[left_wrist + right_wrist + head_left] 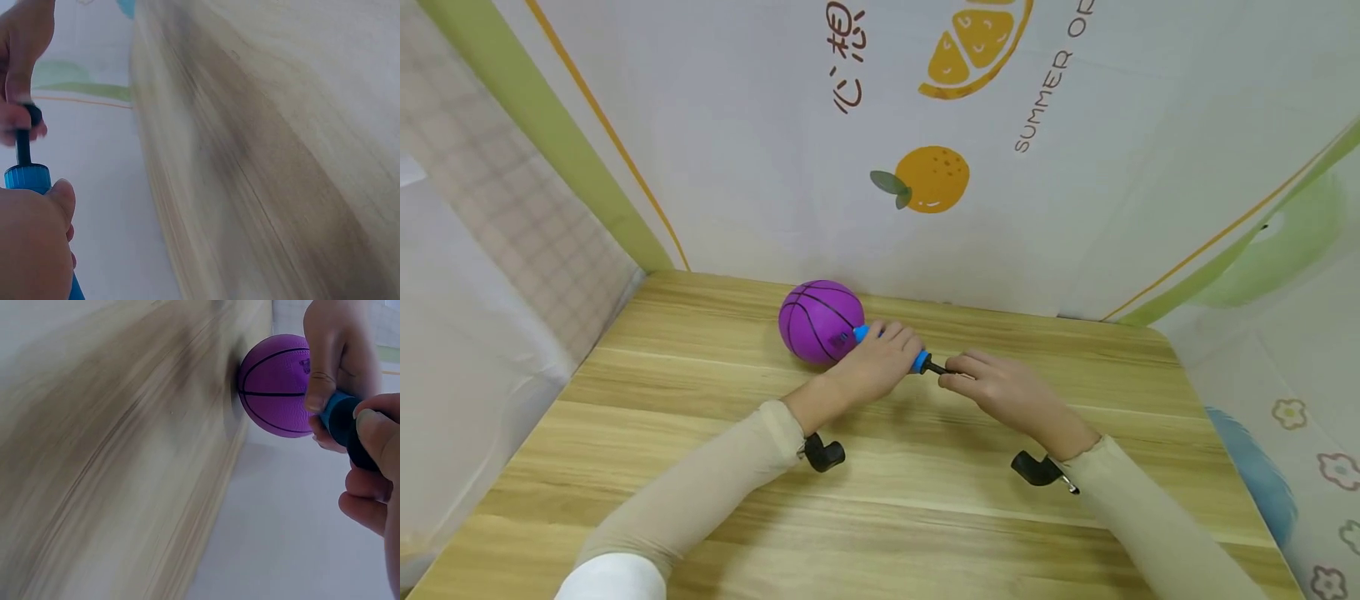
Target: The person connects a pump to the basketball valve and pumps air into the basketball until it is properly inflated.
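Note:
A purple ball with black basketball lines sits near the back of the wooden table. My left hand wraps round the blue barrel of a hand pump, whose front end meets the ball's right side in the head view. My right hand grips the black handle at the pump's other end, its thumb and fingers curled round it in the right wrist view. A short length of black rod shows between the handle and the blue cap in the left wrist view. Most of the barrel is hidden under my left fingers.
The table has light wood grain, and its back edge meets a white wall cloth printed with oranges and lettering. Patterned cloth hangs on both sides. A black camera mount is strapped at the left wrist, another at the right.

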The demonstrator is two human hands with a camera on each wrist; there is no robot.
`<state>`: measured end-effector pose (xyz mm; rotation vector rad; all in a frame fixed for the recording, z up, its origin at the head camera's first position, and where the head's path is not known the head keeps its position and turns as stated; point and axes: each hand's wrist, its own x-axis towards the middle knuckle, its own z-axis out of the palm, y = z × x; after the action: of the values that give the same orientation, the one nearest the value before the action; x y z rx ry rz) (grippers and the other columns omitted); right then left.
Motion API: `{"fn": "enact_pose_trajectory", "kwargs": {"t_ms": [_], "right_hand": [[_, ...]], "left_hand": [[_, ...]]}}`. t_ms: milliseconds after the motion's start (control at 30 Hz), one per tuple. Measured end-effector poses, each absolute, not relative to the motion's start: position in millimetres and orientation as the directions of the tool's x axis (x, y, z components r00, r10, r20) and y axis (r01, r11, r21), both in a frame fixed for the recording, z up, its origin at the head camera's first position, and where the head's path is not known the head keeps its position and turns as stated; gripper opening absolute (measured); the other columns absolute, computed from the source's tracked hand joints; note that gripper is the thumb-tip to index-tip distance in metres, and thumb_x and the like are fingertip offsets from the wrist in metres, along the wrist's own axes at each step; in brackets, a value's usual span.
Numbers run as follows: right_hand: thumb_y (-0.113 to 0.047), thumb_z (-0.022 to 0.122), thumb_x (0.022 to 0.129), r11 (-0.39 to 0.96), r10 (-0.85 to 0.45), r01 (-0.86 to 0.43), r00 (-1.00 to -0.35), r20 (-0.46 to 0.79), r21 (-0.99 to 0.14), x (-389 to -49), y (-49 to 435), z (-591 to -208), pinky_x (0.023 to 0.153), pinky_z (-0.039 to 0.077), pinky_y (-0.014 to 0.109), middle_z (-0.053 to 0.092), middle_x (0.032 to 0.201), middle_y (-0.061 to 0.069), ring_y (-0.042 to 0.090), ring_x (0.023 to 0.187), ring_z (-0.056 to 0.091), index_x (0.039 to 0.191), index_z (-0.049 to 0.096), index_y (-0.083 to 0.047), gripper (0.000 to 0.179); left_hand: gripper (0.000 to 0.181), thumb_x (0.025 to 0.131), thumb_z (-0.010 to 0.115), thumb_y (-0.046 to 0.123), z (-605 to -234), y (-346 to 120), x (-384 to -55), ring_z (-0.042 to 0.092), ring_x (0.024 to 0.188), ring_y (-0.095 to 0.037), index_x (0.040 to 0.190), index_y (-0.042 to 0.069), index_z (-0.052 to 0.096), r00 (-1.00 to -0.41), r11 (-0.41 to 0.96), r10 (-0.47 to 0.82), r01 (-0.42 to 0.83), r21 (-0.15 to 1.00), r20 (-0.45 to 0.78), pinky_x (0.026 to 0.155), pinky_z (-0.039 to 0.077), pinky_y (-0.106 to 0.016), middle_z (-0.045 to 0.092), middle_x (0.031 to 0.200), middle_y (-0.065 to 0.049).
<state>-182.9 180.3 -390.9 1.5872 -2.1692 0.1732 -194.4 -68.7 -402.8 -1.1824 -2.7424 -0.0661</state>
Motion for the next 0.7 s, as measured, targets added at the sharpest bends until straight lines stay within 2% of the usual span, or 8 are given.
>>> {"fn": "enact_pose_trajectory", "kwargs": {"t_ms": [33,100,167,467,567,633,700], "right_hand": [[-0.001,0.062,0.099,0.333,-0.873,-0.93,-0.241,0.425,0.156,-184.3,178.2,-392.1,0.067,0.053,0.025,0.066,0.105,0.003,0.016,0.089,0.06,0.107,0.07,-0.009,0.014],[0.005,0.072,0.089,0.331,-0.871,-0.931,-0.239,0.429,0.155,-186.8,175.0,-394.8,0.067,0.053,0.024,0.066,0.105,0.003,0.016,0.089,0.061,0.106,0.07,-0.009,0.022],[0.007,0.075,0.084,0.328,-0.869,-0.932,-0.234,0.436,0.155,-188.6,172.6,-396.9,0.066,0.053,0.024,0.067,0.104,0.004,0.016,0.088,0.061,0.105,0.071,-0.008,0.027],[0.004,0.074,0.085,0.301,-0.871,-0.94,-0.201,0.448,0.164,-188.9,177.9,-397.5,0.066,0.054,0.025,0.066,0.102,0.006,0.018,0.086,0.061,0.103,0.069,-0.007,0.022],[-0.001,0.059,0.1,0.285,-0.871,-0.941,-0.175,0.459,0.181,-185.6,186.3,-394.9,0.068,0.054,0.027,0.065,0.101,0.007,0.019,0.085,0.06,0.102,0.069,-0.007,0.012],[-0.006,0.045,0.108,0.278,-0.869,-0.94,-0.158,0.469,0.197,-181.9,192.5,-392.9,0.066,0.053,0.028,0.065,0.1,0.007,0.019,0.083,0.059,0.101,0.069,-0.007,0.025],[-0.012,0.031,0.112,0.271,-0.867,-0.937,-0.14,0.478,0.218,-177.3,198.6,-390.9,0.065,0.053,0.028,0.065,0.098,0.007,0.019,0.081,0.059,0.101,0.069,-0.007,0.04]], "left_hand": [[0.021,0.107,0.053,0.024,-403.3,-68.3,-194.3,0.045,0.114,-0.023,0.122,0.009,0.052,-0.674,0.685,0.722,0.728,-0.021,0.159,0.107,0.035,-0.044,0.054,0.121,-0.004],[0.019,0.107,0.053,0.021,-404.0,-68.1,-194.2,0.045,0.112,-0.022,0.122,0.009,0.051,-0.67,0.681,0.726,0.732,-0.026,0.156,0.106,0.035,-0.043,0.053,0.121,-0.004],[0.017,0.107,0.054,0.019,-404.3,-68.5,-194.4,0.045,0.111,-0.022,0.121,0.009,0.051,-0.665,0.677,0.73,0.735,-0.035,0.156,0.104,0.035,-0.043,0.053,0.12,-0.003],[0.017,0.106,0.055,0.023,-401.2,-74.2,-199.0,0.047,0.113,-0.022,0.118,0.011,0.051,-0.658,0.67,0.738,0.741,-0.049,0.146,0.104,0.036,-0.043,0.054,0.119,-0.003],[0.018,0.106,0.054,0.025,-400.0,-77.7,-201.2,0.047,0.114,-0.022,0.118,0.011,0.052,-0.666,0.678,0.731,0.734,-0.042,0.148,0.106,0.036,-0.043,0.054,0.12,-0.003],[0.019,0.107,0.053,0.027,-399.8,-79.8,-202.3,0.047,0.114,-0.022,0.117,0.011,0.051,-0.666,0.678,0.73,0.734,-0.04,0.152,0.107,0.036,-0.044,0.054,0.12,-0.003],[0.018,0.107,0.052,0.027,-400.2,-81.0,-203.2,0.047,0.114,-0.022,0.116,0.012,0.051,-0.659,0.672,0.735,0.74,-0.037,0.16,0.107,0.037,-0.044,0.054,0.119,-0.002]]}}
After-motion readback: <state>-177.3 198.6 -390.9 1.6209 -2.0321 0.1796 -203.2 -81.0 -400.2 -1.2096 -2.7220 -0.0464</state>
